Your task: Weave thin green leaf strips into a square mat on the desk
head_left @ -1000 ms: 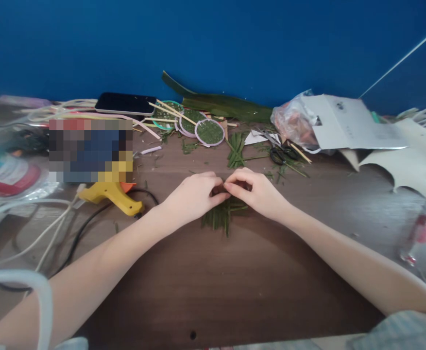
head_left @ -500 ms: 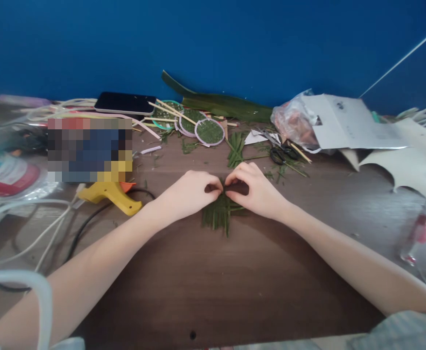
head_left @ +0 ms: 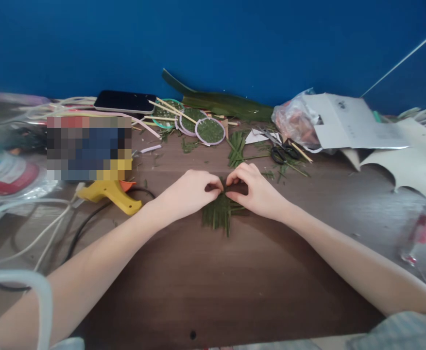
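Note:
A small mat of green leaf strips (head_left: 216, 216) lies on the brown table, its strips crossing one another and fraying out toward me. My left hand (head_left: 198, 190) pinches at its upper edge with thumb and forefinger. Close beside it, my right hand (head_left: 254, 190) pinches strips at the same edge, the two sets of fingertips almost meeting. The fingers partly hide the top of the mat. Just beyond my right hand rests a loose bundle of cut leaf strips (head_left: 236, 148).
Round leaf-filled discs with coloured rims (head_left: 210, 131), thin sticks and a long leaf (head_left: 230, 106) lie at the back. Black-handled scissors (head_left: 279, 154) and a plastic bag (head_left: 295, 119) are to the right. Leftward are a phone (head_left: 125, 102), a yellow glue gun (head_left: 112, 194) and cables.
Almost nothing differs. Both hands keep their pinch on the leaf strips at the same spot, and the view has shifted very slightly.

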The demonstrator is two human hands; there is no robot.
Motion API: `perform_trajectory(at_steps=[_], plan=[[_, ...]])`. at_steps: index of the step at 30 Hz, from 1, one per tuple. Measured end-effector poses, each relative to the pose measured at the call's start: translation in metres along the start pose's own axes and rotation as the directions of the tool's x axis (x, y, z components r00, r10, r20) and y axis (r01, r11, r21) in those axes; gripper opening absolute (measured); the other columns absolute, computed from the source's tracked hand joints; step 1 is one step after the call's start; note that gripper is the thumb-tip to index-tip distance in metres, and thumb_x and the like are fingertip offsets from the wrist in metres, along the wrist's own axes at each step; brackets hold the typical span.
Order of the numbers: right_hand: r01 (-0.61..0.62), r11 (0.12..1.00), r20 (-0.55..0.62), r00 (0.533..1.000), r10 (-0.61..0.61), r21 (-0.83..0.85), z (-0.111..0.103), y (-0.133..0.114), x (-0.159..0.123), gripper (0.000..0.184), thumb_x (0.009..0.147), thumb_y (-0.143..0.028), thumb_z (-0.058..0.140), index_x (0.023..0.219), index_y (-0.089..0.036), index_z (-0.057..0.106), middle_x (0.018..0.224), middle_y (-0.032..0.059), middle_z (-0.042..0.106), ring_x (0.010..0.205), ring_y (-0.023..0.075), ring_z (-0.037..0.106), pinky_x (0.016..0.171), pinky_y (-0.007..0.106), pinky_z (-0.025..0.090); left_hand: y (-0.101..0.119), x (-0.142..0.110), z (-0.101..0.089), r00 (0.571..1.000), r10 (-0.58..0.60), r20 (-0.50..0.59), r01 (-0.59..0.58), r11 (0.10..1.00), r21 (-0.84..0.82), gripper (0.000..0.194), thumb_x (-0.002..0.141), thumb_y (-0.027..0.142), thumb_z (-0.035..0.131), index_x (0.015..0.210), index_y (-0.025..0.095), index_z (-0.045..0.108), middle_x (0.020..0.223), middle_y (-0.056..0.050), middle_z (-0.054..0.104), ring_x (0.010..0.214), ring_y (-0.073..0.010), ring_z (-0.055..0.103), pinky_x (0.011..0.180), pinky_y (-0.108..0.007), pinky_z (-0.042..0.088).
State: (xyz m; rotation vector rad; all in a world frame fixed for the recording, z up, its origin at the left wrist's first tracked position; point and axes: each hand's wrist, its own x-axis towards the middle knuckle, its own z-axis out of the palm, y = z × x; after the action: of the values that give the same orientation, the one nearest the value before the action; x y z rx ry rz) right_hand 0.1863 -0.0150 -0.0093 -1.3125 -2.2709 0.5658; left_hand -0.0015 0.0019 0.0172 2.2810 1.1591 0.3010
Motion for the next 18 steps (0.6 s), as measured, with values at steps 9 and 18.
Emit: perform_trajectory(at_steps=[9,18], plan=[[0.04,0.998,-0.026,0.999,-0.042,-0.056,-0.0008,-0.0011,-0.0003,0.009,0.073,-0.018,0.058,0.081,-0.019,0.053,0.083,0.0046,0.052,0.084,0.0201,0.043,0.078,0.035,0.036,-0.0011,-0.0001,0.0011,1.0,0.005,-0.003,-0.005,1.0,-0.011,0.02,0.076,0.024,0.049,0.08,0.02,0.068,0.077,0.002,0.067,0.067,-0.0117,0.056,0.066,-0.022,0.04],[0.025,0.999,0.0,1.0,-0.025,-0.033,-0.0006,-0.0006,-0.0005,0.009,0.074,-0.017,0.058,0.083,-0.018,0.055,0.084,0.0046,0.053,0.084,0.0193,0.044,0.079,0.034,0.037,-0.0007,0.0002,0.0006,1.0,0.001,0.0,-0.001,1.0,-0.009,0.02,0.076,0.024,0.049,0.08,0.021,0.068,0.078,0.001,0.068,0.069,-0.0123,0.057,0.067,-0.022,0.04]])
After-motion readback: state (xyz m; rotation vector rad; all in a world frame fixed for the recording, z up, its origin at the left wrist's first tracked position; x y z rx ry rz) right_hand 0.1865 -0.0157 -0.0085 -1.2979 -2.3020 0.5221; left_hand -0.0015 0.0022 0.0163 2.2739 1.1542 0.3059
